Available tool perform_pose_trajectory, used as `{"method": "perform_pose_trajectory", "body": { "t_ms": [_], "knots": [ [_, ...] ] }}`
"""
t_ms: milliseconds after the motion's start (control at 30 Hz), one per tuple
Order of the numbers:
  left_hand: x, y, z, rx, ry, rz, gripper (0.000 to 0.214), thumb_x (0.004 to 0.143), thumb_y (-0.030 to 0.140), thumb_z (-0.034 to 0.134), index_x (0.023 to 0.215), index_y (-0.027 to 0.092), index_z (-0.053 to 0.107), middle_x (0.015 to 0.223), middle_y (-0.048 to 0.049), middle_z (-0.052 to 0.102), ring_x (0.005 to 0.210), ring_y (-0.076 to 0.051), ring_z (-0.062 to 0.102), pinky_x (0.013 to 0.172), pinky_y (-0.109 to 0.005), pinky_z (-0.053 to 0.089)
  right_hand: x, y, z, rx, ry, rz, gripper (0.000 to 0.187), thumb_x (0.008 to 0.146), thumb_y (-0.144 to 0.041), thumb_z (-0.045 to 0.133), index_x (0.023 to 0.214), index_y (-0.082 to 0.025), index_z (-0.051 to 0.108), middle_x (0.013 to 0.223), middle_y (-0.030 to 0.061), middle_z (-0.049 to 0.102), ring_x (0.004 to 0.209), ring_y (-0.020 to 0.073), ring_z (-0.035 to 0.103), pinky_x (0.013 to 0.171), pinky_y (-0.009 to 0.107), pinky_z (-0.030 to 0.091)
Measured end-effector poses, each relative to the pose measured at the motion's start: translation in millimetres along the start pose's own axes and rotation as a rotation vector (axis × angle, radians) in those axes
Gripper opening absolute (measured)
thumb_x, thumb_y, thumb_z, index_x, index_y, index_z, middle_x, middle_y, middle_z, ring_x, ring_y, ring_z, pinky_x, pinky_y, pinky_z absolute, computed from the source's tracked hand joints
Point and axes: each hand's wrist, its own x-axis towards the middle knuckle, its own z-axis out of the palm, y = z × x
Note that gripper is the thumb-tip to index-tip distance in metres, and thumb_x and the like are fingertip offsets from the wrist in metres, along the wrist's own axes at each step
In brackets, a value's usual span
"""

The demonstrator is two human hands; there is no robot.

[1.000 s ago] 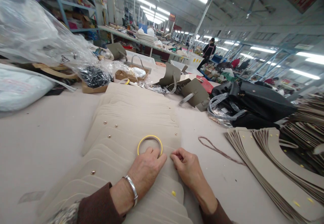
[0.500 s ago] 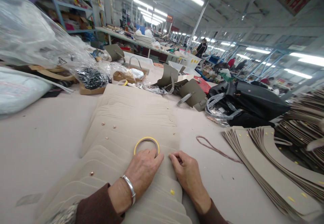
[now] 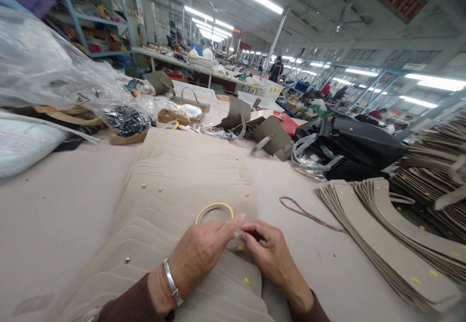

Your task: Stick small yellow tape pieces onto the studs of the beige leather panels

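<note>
My left hand [image 3: 204, 244], with a silver bangle at its wrist, is closed about a roll of yellow tape [image 3: 214, 205]; the hand hides the lower half of the ring. Its index finger reaches out to the fingertips of my right hand [image 3: 271, 246]. There the right thumb and forefinger are pinched together, and what is between them is too small to make out. Both hands are over a fanned stack of beige panels [image 3: 196, 166] with small metal studs. One yellow tape piece [image 3: 247, 280] sticks near the right edge, and another yellow bit [image 3: 240, 247] shows just below the fingertips.
To the right lie curved beige strips [image 3: 371, 234] with yellow marks, a brown cord loop [image 3: 309, 212] and a black bag [image 3: 364, 142]. Olive bag pieces [image 3: 271, 135] lie beyond the stack. Clear plastic wrapping [image 3: 43, 64] and a cardboard box [image 3: 127, 137] are at left.
My left hand has turned and extended its fingers toward the right hand, so they meet. A yellow bit now shows on the panel below the fingertips. The view has shifted slightly.
</note>
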Motion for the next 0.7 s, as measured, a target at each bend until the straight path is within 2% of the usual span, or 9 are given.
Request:
{"method": "perform_pose_trajectory", "body": {
  "t_ms": [67, 133, 267, 367, 533, 700],
  "knots": [
    [-0.1, -0.3, 1.8, -0.028, 0.016, 0.037, 0.039, 0.100, 0.018, 0.034, 0.139, 0.016, 0.034, 0.087, -0.0045, 0.067, 0.074, -0.014, 0.064, 0.066, -0.023, 0.053, 0.9, -2.8, 2.1, 0.061, 0.050, -0.104, 0.017, 0.085, -0.016, 0.056, 0.095, -0.018, 0.070, 0.086, 0.0044, 0.070, 0.076, 0.0162, 0.063, 0.070, 0.025, 0.047],
    [-0.3, 0.1, 4.3, -0.032, 0.041, 0.045, 0.042, 0.100, 0.020, 0.036, 0.141, 0.014, 0.028, 0.093, -0.0065, 0.069, 0.078, -0.015, 0.066, 0.068, -0.024, 0.054, 1.2, -4.5, 4.5, 0.067, 0.061, -0.197, 0.017, 0.086, -0.015, 0.056, 0.099, -0.018, 0.067, 0.089, 0.0057, 0.069, 0.078, 0.0166, 0.062, 0.072, 0.026, 0.048],
    [-1.6, 1.8, 9.9, -0.013, 0.074, 0.047, 0.038, 0.101, 0.023, 0.035, 0.137, 0.012, 0.031, 0.093, -0.0076, 0.071, 0.076, -0.015, 0.068, 0.067, -0.024, 0.055, 0.8, -3.8, 9.0, -0.006, 0.069, -0.310, 0.016, 0.088, -0.012, 0.052, 0.094, -0.018, 0.065, 0.086, 0.0063, 0.069, 0.079, 0.0171, 0.062, 0.074, 0.027, 0.048],
    [-2.7, 3.5, 11.4, -0.015, 0.055, 0.026, 0.033, 0.102, 0.024, 0.033, 0.132, 0.013, 0.036, 0.090, -0.0063, 0.071, 0.073, -0.016, 0.068, 0.063, -0.025, 0.054, 0.4, -1.3, 12.6, -0.066, 0.080, -0.345, 0.018, 0.087, -0.010, 0.049, 0.088, -0.019, 0.064, 0.079, 0.0048, 0.068, 0.073, 0.0162, 0.061, 0.070, 0.026, 0.048],
    [-1.5, 7.6, 9.1, -0.095, -0.031, -0.043, 0.020, 0.101, 0.024, 0.032, 0.110, 0.019, 0.049, 0.085, -0.0030, 0.068, 0.073, -0.016, 0.066, 0.060, -0.024, 0.050, -1.0, 3.4, 18.6, -0.165, 0.190, -0.393, 0.017, 0.083, -0.009, 0.047, 0.080, -0.019, 0.060, 0.068, 0.0027, 0.062, 0.062, 0.0148, 0.056, 0.060, 0.025, 0.045],
    [2.3, 10.1, 8.7, -0.052, -0.050, -0.094, 0.027, 0.100, 0.021, 0.029, 0.087, 0.020, 0.052, 0.070, -0.0006, 0.059, 0.059, -0.015, 0.058, 0.052, -0.024, 0.042, -2.9, 5.5, 19.5, -0.197, 0.241, -0.380, 0.016, 0.083, -0.010, 0.047, 0.078, -0.019, 0.060, 0.067, 0.0024, 0.061, 0.061, 0.0142, 0.056, 0.059, 0.025, 0.044]
  ]
}}
